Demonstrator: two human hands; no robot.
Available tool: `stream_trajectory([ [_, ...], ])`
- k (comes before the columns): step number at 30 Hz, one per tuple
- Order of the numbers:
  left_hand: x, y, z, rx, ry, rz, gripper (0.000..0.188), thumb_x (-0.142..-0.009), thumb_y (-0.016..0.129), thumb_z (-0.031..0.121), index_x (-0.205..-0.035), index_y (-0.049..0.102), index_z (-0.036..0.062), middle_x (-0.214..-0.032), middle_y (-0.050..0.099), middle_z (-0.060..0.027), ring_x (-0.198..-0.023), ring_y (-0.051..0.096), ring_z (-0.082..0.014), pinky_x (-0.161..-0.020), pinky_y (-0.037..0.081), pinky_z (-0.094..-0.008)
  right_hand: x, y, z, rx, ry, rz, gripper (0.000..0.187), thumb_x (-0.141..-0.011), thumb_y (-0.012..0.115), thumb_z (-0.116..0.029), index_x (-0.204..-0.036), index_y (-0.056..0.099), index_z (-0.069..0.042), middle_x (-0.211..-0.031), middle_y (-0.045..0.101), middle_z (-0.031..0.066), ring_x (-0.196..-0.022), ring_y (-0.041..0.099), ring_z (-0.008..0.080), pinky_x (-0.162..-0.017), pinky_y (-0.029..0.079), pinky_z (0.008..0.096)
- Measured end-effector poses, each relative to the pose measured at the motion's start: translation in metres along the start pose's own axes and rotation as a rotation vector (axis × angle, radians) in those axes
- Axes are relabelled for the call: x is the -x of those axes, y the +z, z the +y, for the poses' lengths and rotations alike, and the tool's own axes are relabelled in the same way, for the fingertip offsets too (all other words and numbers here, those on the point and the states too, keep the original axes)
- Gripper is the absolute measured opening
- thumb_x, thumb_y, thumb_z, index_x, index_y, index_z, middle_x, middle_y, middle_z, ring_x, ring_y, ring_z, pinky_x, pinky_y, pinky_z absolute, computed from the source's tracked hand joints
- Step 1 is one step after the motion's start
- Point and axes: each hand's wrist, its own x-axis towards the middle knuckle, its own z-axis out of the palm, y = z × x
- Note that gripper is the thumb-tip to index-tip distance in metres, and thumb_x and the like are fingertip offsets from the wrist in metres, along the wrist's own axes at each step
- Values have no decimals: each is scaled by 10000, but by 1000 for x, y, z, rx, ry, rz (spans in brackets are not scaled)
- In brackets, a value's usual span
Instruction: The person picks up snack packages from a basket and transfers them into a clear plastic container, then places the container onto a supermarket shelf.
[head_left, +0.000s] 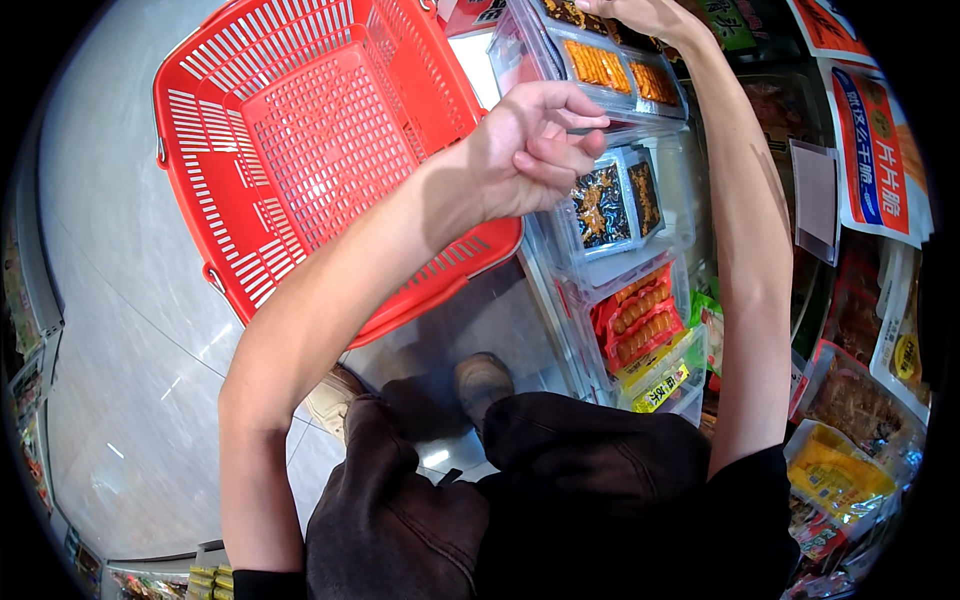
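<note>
My left hand (545, 145) hangs above the row of clear plastic bins, its fingers loosely curled and apart, holding nothing. Under and beside it is a bin with dark packs of snack strips (603, 207). My right hand (645, 14) reaches over the far bin at the top edge, where dark brown packs (572, 14) lie. Its visible finger is stretched out, and the frame cuts off the rest. Packs of orange snack sticks (598, 66) lie in the same bin, nearer to me. To the left stands a red shopping basket (335, 140) with nothing in it.
Nearer bins hold red sausage packs (640, 318) and yellow packs (655, 385). Along the right, shelves carry hanging bags, a blank white tag (815, 200) and a yellow bag (838, 475). Grey tiled floor (120, 300) lies left, with more shelving (30, 370) at the far left rim.
</note>
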Motion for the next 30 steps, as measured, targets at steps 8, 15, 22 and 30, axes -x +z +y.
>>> stream_trajectory([
  [8, 48, 11, 29, -417, 13, 259, 434, -972, 490, 235, -1175, 591, -134, -642, 583, -16, -339, 342, 4, -283, 280, -132, 6, 18, -7, 32, 77, 138, 370, -875, 675, -142, -1208, 637, 15, -1099, 692, 113, -1048, 611, 151, -933, 470, 294],
  [15, 57, 4, 5, -1087, 543, 591, 481, -950, 456, 186, -1384, 480, -21, -1054, 650, -96, -556, 557, -45, -421, 311, -161, 83, 9, 16, 177, 159, 585, 423, -1019, 534, -345, -1218, 610, 20, -1150, 667, 93, -1029, 591, 151, -902, 472, 284],
  [22, 46, -10, -10, -1010, 447, 493, 558, -903, 500, 63, -1444, 385, -14, -1403, 528, -126, -637, 603, -73, -476, 399, -192, 92, 38, 0, -510, 721, 589, 475, -1000, 538, -368, -1256, 610, 25, -1087, 666, 93, -908, 563, 140, -858, 445, 297],
  [30, 56, -14, -9, -996, 344, 540, 519, -918, 525, 83, -1425, 428, 28, -1046, 669, -46, -572, 527, -55, -477, 377, -207, 84, 61, 10, -415, 634, 673, 477, -974, 595, -282, -1289, 573, 76, -1242, 641, 175, -1149, 578, 203, -995, 422, 302],
])
